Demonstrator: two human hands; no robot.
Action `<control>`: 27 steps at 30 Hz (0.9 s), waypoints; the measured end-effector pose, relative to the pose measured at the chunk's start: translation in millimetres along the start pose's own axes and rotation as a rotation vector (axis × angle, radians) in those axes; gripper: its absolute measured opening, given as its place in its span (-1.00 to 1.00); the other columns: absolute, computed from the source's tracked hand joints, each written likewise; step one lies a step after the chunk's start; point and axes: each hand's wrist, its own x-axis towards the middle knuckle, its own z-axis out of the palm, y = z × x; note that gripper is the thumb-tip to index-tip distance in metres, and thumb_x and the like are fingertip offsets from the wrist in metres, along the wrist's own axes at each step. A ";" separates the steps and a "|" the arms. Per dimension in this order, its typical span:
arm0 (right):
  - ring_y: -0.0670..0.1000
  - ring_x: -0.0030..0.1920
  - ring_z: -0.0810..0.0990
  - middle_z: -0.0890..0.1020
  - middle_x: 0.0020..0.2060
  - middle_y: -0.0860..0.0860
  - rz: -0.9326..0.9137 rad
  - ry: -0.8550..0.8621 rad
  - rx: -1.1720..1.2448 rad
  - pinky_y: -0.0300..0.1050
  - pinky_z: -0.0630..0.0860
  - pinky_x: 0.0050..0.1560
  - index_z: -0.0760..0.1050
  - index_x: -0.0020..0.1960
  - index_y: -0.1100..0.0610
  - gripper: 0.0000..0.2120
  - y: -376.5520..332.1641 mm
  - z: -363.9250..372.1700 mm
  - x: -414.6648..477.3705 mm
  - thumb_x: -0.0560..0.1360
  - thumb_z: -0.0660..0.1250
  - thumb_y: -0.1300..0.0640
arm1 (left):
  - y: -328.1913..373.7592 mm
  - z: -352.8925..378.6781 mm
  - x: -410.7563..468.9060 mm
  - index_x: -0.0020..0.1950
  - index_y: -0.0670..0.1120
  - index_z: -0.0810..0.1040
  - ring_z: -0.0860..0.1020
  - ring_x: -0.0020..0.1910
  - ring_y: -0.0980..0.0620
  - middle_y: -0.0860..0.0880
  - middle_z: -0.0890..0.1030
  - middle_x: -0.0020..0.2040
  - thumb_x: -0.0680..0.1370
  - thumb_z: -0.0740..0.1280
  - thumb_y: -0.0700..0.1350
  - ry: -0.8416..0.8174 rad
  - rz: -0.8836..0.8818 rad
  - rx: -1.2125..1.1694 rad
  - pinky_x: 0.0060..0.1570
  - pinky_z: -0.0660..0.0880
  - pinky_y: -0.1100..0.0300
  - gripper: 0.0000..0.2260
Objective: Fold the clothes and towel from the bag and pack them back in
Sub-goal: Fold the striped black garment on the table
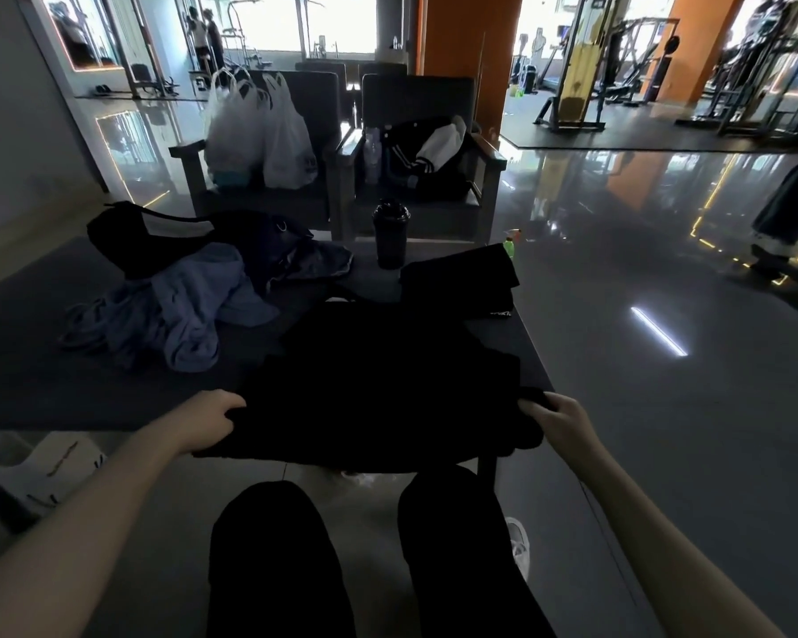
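Observation:
A black garment (378, 379) lies spread on the dark table (42, 398), its near hem hanging over the front edge. My left hand (208, 419) grips the hem's left corner and my right hand (556, 419) grips its right corner. A folded black garment (461, 278) rests at the table's far right. A crumpled blue-grey piece of clothing (180, 310) lies left of centre, a dark patterned cloth (305, 262) behind it. The dark bag (157, 237) sits open at the far left.
A black shaker bottle (390, 234) stands at the table's far edge. Beyond are two dark chairs, one with white plastic bags (259, 131), one with a black jacket (427, 151). A small green bottle (508, 245) peeks past the folded garment. Glossy floor at right.

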 end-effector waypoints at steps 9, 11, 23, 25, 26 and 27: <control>-0.01 -0.29 0.51 0.57 -0.26 0.06 0.013 0.249 0.033 -0.18 0.40 -0.33 0.51 -0.04 0.16 -0.91 -10.2 10.0 15.3 0.56 0.23 0.20 | 29.7 -34.0 22.7 -0.08 -0.05 0.62 0.55 -0.15 0.03 -0.04 0.62 -0.10 0.50 0.39 -0.15 0.401 0.019 -0.150 -0.24 0.41 0.19 -0.97; -0.03 -0.28 0.50 0.56 -0.24 0.05 0.035 0.282 0.020 -0.19 0.38 -0.33 0.50 -0.01 0.16 -0.90 -11.0 13.3 24.6 0.57 0.21 0.19 | 39.9 -40.2 34.1 -0.07 -0.09 0.61 0.52 -0.15 0.03 -0.04 0.60 -0.11 0.50 0.41 -0.14 0.461 0.012 -0.187 -0.28 0.38 0.21 -0.95; -0.04 -0.29 0.43 0.50 -0.23 0.03 0.168 0.316 -0.184 -0.13 0.32 -0.28 0.48 0.05 0.21 -0.83 -13.4 33.8 111.0 0.59 0.17 0.15 | 81.4 -57.3 170.5 0.18 -0.22 0.52 0.53 0.04 -0.19 -0.20 0.58 0.06 0.56 0.32 -0.12 0.547 -0.086 -0.372 -0.08 0.39 0.10 -0.75; -0.05 -0.31 0.43 0.51 -0.25 0.02 0.174 0.306 -0.230 -0.10 0.32 -0.26 0.49 0.05 0.21 -0.82 -8.1 36.3 120.8 0.59 0.17 0.15 | 88.3 -56.7 190.8 0.20 -0.20 0.50 0.53 0.03 -0.17 -0.19 0.57 0.09 0.57 0.30 -0.11 0.538 -0.083 -0.385 -0.09 0.38 0.09 -0.75; -0.08 -0.33 0.42 0.50 -0.29 -0.01 0.169 0.303 -0.253 -0.10 0.32 -0.30 0.49 0.03 0.21 -0.83 -5.4 37.7 124.1 0.59 0.17 0.15 | 91.8 -56.3 200.0 0.21 -0.20 0.49 0.52 0.02 -0.15 -0.18 0.57 0.10 0.58 0.29 -0.11 0.535 -0.078 -0.389 -0.08 0.38 0.09 -0.75; -0.10 -0.34 0.42 0.49 -0.31 -0.03 0.164 0.304 -0.276 -0.10 0.33 -0.33 0.49 0.01 0.21 -0.83 -2.4 38.7 126.3 0.59 0.17 0.14 | 95.0 -55.7 208.5 0.21 -0.20 0.49 0.51 -0.01 -0.12 -0.18 0.56 0.10 0.58 0.28 -0.11 0.536 -0.071 -0.391 -0.08 0.38 0.09 -0.75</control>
